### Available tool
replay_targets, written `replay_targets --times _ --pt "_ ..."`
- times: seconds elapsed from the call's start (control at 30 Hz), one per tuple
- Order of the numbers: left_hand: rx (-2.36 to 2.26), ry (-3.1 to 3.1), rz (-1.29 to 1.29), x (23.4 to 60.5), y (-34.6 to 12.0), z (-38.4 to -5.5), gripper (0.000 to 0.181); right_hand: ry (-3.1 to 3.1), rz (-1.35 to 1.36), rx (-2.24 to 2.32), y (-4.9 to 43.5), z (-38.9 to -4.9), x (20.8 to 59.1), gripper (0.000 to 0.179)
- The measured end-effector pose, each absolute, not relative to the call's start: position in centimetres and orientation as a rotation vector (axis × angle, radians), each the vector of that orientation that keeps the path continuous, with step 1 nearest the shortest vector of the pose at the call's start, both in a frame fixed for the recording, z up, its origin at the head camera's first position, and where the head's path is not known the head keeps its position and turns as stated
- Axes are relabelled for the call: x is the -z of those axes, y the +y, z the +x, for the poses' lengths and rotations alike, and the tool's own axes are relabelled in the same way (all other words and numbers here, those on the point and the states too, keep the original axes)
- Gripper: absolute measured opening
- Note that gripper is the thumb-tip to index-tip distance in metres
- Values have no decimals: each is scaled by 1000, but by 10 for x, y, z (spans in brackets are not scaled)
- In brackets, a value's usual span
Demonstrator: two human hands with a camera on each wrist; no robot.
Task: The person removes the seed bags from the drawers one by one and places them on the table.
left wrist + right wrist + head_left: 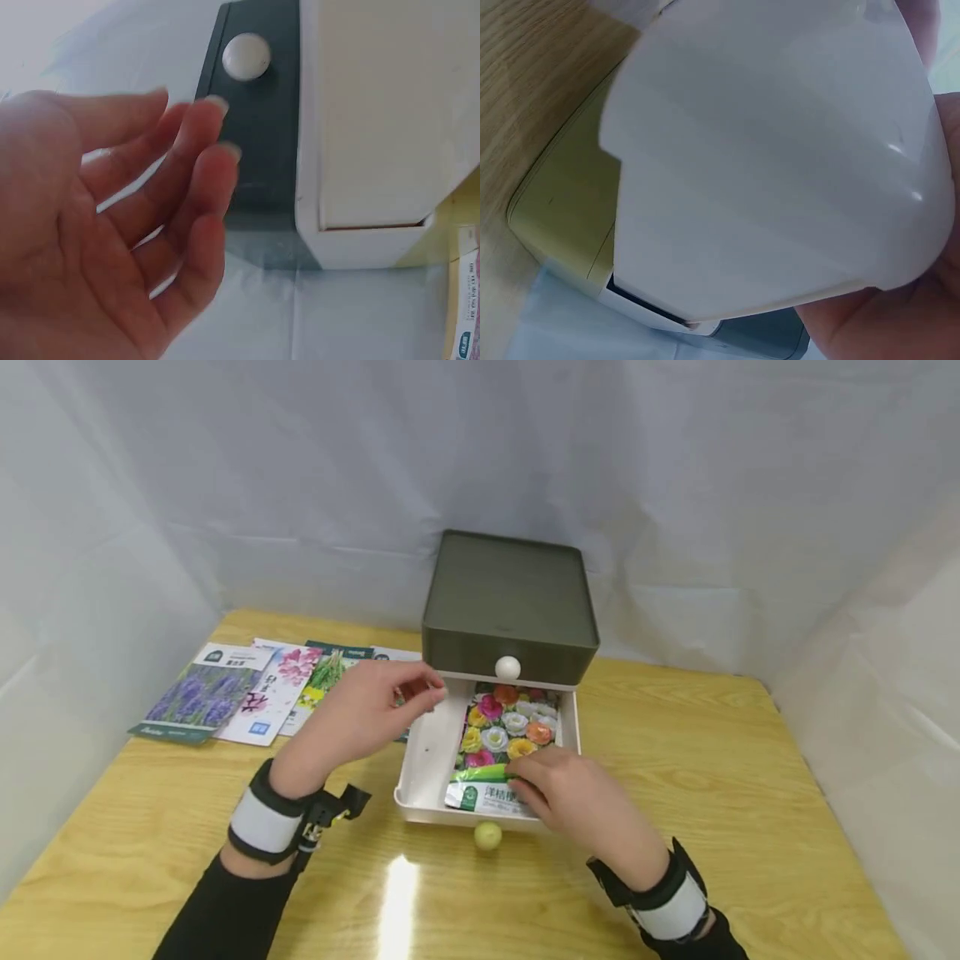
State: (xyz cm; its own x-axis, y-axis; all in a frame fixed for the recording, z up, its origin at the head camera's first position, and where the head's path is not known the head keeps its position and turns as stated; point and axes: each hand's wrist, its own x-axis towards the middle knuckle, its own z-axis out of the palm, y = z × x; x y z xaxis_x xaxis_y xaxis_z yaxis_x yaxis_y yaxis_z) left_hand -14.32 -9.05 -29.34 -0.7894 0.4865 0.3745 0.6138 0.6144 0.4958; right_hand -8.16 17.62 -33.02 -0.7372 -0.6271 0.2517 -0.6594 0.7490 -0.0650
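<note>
A flower seed packet [495, 740] with colourful blooms lies inside the pulled-out white drawer [427, 768]. My right hand [573, 802] reaches over the drawer's right wall and pinches the packet near its white lower end. In the right wrist view the drawer's white outer side [780, 165] hides the fingertips, and only part of the palm [900, 322] shows. Above the drawer's left wall hovers my left hand [367, 710], fingers loosely bent with nothing between them. The left wrist view shows that hand [150, 217] apart from the dark upper drawer front [262, 150].
A dark grey drawer box [513, 593] with a white knob [507, 667] stands at the back. The open drawer carries a yellow-green knob [487, 836]. Several overlapping seed packets, including a lavender one [206, 693], lie on the wooden table [675, 735] at left.
</note>
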Motion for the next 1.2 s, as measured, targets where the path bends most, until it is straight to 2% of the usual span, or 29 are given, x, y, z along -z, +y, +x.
replay_targets --times 0.17,0.3,0.5,0.8,0.97,1.2 --pt "671 -2699 -1180 306 -77 -140 17 -2718 1046 -352 179 -83 331 13" --pt "437 -2701 -1261 311 -68 -138 15 -2674 937 -275 182 -82 329 11" --pt "225 -2748 -1231 315 -62 -133 19 -2636 787 21 180 -80 330 14" --pt "207 -2768 -1201 317 -60 -132 17 -2634 734 118 173 -80 333 17" --pt "340 -2805 -1167 317 -62 -133 20 -2628 724 30 173 -82 334 19" --pt "574 -2745 -991 313 -67 -132 17 -2679 628 -211 173 -78 326 19"
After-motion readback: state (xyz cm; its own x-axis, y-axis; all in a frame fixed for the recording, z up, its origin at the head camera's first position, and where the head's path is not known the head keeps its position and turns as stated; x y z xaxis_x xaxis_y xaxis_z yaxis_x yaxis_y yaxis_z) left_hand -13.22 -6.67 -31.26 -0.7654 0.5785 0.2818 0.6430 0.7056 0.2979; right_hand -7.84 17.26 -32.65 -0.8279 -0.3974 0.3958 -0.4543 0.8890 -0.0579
